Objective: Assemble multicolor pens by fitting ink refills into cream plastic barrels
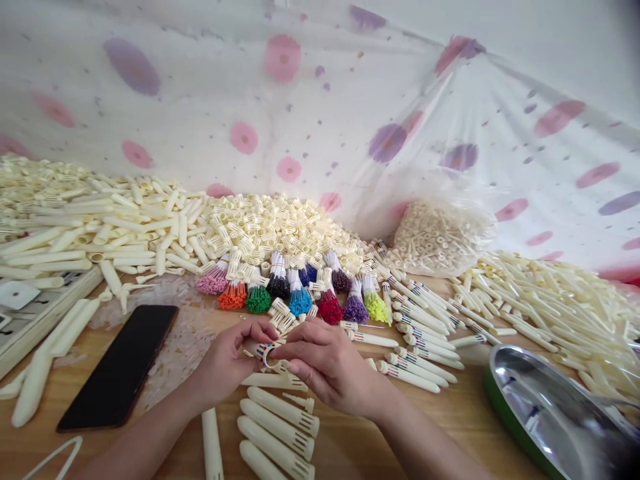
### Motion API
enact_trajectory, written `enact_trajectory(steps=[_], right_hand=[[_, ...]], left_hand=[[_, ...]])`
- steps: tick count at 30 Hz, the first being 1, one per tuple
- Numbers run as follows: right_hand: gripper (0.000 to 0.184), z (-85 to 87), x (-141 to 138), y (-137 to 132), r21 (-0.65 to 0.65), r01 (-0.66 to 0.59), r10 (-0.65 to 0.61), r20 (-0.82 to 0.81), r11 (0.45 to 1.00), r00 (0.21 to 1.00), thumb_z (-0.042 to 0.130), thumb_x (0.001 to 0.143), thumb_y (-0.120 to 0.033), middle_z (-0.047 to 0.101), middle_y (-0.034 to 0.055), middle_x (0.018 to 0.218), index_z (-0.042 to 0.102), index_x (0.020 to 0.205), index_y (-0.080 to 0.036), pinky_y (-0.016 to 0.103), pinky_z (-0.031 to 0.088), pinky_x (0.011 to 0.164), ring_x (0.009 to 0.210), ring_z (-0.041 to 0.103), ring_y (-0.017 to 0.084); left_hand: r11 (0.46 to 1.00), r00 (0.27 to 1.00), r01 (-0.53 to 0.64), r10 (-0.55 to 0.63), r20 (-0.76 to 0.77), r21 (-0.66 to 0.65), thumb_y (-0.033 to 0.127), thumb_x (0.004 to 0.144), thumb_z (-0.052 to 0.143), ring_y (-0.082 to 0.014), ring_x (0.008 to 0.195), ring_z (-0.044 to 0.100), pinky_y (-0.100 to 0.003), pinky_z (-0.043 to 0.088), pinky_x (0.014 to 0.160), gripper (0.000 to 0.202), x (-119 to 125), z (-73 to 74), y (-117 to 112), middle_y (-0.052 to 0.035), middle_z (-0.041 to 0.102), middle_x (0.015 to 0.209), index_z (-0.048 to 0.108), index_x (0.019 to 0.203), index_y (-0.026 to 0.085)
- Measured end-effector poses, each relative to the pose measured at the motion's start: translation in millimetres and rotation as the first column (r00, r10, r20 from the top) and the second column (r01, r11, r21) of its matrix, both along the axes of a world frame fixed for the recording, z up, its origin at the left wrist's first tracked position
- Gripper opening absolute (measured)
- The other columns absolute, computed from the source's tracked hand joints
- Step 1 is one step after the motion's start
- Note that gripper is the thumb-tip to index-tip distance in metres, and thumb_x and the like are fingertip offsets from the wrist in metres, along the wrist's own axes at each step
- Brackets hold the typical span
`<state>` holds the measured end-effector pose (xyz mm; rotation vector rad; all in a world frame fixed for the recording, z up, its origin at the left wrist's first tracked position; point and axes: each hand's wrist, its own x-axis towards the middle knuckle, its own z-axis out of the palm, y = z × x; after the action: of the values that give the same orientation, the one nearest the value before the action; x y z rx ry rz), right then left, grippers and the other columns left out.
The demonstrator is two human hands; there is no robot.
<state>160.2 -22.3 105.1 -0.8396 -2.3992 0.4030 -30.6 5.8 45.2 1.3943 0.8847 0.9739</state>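
Observation:
Over the table's middle, my left hand (pixel 225 363) pinches a short cream slotted pen sleeve (pixel 264 352) with coloured strips in its slots. Its round open end faces me. My right hand (pixel 330 367) is closed at the sleeve's near edge, thumb and fingertips together; whatever they grip is mostly hidden. Just beyond both hands stand bundles of coloured-tipped sticks, among them orange (pixel 233 295), green (pixel 257 298), blue (pixel 300 301) and red (pixel 330 307). Below the hands, several cream pen barrels (pixel 280 427) lie side by side.
Cream barrels (pixel 125 220) and slotted sleeves (pixel 280 223) are heaped at the back. Pens with coloured strips (pixel 420 333) lie to the right, near a green-sided metal tray (pixel 540 413). A black phone (pixel 120 367) rests at left. A clear bag of small parts (pixel 440 233) stands behind.

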Motion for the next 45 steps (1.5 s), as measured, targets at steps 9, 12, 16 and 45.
enact_trajectory(steps=[9, 12, 16, 45], right_hand=[[0.026, -9.5, -31.9, 10.5, 0.274, -0.022, -0.063, 0.296, 0.961, 0.953, 0.040, 0.092, -0.032, 0.059, 0.0025, 0.075, 0.061, 0.089, -0.017, 0.026, 0.036, 0.058, 0.066, 0.047, 0.013], [0.027, -11.9, -33.4, 18.4, 0.260, -0.053, -0.029, 0.303, 0.964, 0.953, 0.039, 0.092, -0.036, 0.059, 0.0020, 0.078, 0.060, 0.096, -0.019, 0.025, 0.036, 0.057, 0.067, 0.049, 0.013], [0.032, -10.3, -40.1, 27.0, 0.179, -0.060, 0.013, 0.251, 0.982, 0.968, 0.033, 0.094, -0.037, 0.060, 0.0031, 0.080, 0.059, 0.097, -0.018, 0.023, 0.038, 0.060, 0.069, 0.051, 0.012], [0.012, -34.8, -23.1, 36.9, -0.257, 0.320, -0.246, 0.280, 0.912, 0.928, 0.044, 0.088, -0.019, 0.062, 0.0086, 0.092, 0.053, 0.095, -0.014, 0.027, 0.047, 0.063, 0.079, 0.060, 0.017]], left_hand=[[0.993, 0.998, -0.042, 0.048, 0.051, -0.107, 0.004, 0.052, 0.070, -0.0171, 0.078, 0.058, -0.027, 0.043, 0.074, 0.022, -24.4, -8.4, 5.5, -0.0003, 0.063, 0.077, 0.057, 0.063, 0.017], [0.991, 0.997, -0.026, 0.036, 0.072, -0.132, 0.006, 0.052, 0.071, -0.0168, 0.076, 0.057, -0.026, 0.044, 0.072, 0.021, -28.4, -8.8, 10.0, 0.0001, 0.063, 0.076, 0.056, 0.062, 0.017], [0.989, 0.995, 0.033, -0.019, 0.098, -0.141, 0.007, 0.053, 0.070, -0.0165, 0.074, 0.057, -0.026, 0.043, 0.070, 0.020, -31.6, -9.2, 15.8, 0.0007, 0.064, 0.074, 0.055, 0.061, 0.018], [0.923, 0.892, -0.188, 0.303, -0.334, 0.335, 0.014, 0.069, 0.060, -0.0174, 0.079, 0.061, -0.026, 0.050, 0.069, 0.011, -53.4, -32.1, 17.2, -0.0028, 0.064, 0.084, 0.058, 0.077, 0.021]])
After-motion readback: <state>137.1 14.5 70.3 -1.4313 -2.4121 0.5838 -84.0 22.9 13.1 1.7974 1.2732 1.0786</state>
